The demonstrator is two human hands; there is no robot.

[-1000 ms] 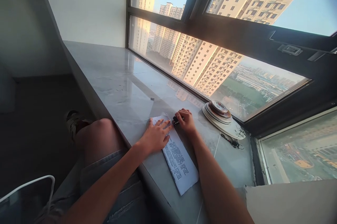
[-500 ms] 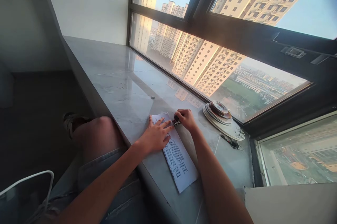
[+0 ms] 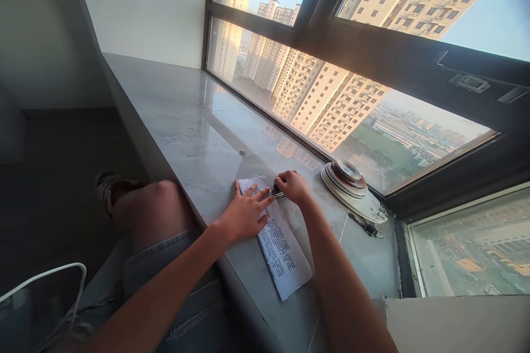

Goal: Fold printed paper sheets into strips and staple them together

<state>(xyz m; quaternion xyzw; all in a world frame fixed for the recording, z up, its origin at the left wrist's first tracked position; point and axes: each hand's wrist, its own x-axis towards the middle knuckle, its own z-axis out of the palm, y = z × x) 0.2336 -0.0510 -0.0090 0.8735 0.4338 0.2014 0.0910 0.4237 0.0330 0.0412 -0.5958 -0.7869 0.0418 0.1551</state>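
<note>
A folded sheaf of printed paper (image 3: 285, 262) lies lengthwise on the grey marble-look sill. My left hand (image 3: 245, 212) rests flat on its upper part with the fingers spread. At the paper's right edge, near those fingertips, my right hand (image 3: 293, 186) is closed round a small stapler (image 3: 278, 191). Only its dark body and some shiny metal show; the fist covers the rest, and I cannot tell whether the jaws are pressed on the paper.
Stacked plates and a round dish (image 3: 348, 173) stand by the window at the right, with dark scissors or keys (image 3: 366, 226) beside them. A small grey piece (image 3: 242, 152) and tiny scraps (image 3: 190, 135) lie farther along the sill (image 3: 165, 99). A white cable (image 3: 53, 271) curves at lower left.
The view has shifted slightly. Both hands keep nearly the same place on the paper, and the right hand still grips the stapler at its edge.
</note>
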